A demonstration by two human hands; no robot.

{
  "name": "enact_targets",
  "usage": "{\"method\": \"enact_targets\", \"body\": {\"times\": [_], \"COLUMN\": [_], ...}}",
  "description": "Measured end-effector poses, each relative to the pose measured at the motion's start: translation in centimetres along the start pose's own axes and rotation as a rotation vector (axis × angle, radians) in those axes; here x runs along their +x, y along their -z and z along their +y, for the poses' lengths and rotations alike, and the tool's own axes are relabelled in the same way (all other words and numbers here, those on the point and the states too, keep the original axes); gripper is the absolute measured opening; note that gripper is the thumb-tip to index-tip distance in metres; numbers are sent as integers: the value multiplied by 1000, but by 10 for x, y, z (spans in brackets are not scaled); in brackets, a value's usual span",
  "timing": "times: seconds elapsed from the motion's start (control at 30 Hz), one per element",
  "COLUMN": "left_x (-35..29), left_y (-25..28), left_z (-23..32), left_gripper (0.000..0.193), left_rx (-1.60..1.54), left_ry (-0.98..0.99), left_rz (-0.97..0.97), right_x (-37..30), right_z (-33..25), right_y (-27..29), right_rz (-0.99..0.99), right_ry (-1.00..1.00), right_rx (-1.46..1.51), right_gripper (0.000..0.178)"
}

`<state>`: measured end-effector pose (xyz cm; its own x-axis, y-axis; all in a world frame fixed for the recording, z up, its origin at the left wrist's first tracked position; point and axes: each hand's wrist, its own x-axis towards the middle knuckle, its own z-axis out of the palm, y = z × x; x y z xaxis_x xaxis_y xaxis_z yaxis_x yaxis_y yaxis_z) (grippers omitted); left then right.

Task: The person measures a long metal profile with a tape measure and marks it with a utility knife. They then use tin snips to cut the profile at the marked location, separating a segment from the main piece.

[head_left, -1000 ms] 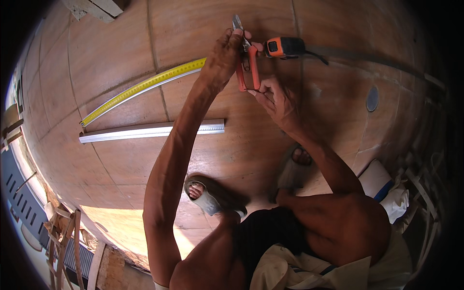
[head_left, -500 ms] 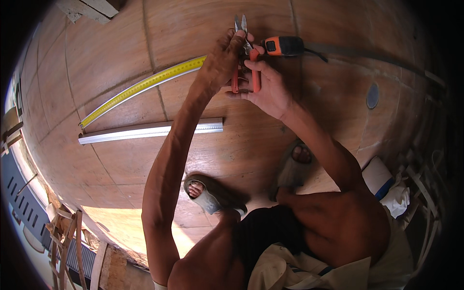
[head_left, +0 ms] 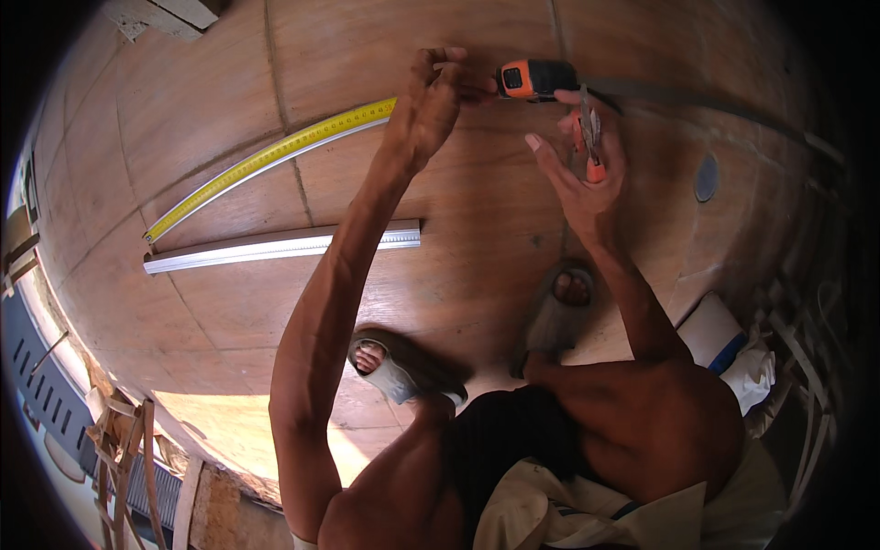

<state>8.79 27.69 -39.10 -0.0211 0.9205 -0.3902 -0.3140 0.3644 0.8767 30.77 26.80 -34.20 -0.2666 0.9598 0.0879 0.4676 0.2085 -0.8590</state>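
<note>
Clock ref.: posns. are running from view ctr., 12 at top.
L. hand [head_left: 429,105]: is reaching in at 12 o'clk, covering part of the measuring line; fingers are pointing twd. the tape case. Grip: undersides are hiding; can't tell if it's pinching or only resting. Prob. steadying tape/strip.
R. hand [head_left: 591,188]: is hanging at 2 o'clk, palm side partly showing; fingers are curling round the snips, thumb is spreading clear twd. 10.
Snips [head_left: 589,128]: red-handled, metal-bladed; are sitting in the R. hand betw. 1 & 2 o'clk, blades pointing approx. 12. Carrying them along the palm is prob. leaving the thumb free. Blade opening: can't tell.
Tape measure case [head_left: 545,80]: orange/blk; is lying at 1 o'clk, just beyond the L. fingers; contact unclear.
Tape blade [head_left: 339,122]: yellow; is running at 10 o'clk, from L. hand down-left.
Silver strip [head_left: 339,137]: is lying alongside the blade, prob. so graduations are reading against its edge.
Short metal profile [head_left: 275,254]: is resting at 9 o'clk, far end near the blade tip, prob. parked within reach.
Slides: L. foot's [head_left: 396,371] is planting at 7, R. foot's [head_left: 550,321] at 4; prob. bracing a squat.
Floor [head_left: 495,220]: brown tile is supporting all; round drain cover [head_left: 706,178] is showing at 2.
</note>
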Motion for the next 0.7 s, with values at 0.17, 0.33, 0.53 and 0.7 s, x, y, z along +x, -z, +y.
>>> {"method": "enact_targets", "body": {"times": [0.17,0.33,0.53,0.7], "left_x": [-2,-20,-46,-37], "left_y": [1,5,47,54], "left_z": [5,9,-9,-32], "left_gripper": [46,42,73,71], "left_rx": [67,246,1369,1457], "left_ry": [45,-118,-496,-581], "left_rz": [16,52,63,59], "right_x": [68,71,80,28], "right_z": [12,35,5,8], "right_y": [21,26,31,21], "right_rz": [-163,-298,-376,-60], "right_ry": [253,189,61,620], "right_rx": [-153,-156,-144,-183], "right_gripper": [63,64,70,62]}}
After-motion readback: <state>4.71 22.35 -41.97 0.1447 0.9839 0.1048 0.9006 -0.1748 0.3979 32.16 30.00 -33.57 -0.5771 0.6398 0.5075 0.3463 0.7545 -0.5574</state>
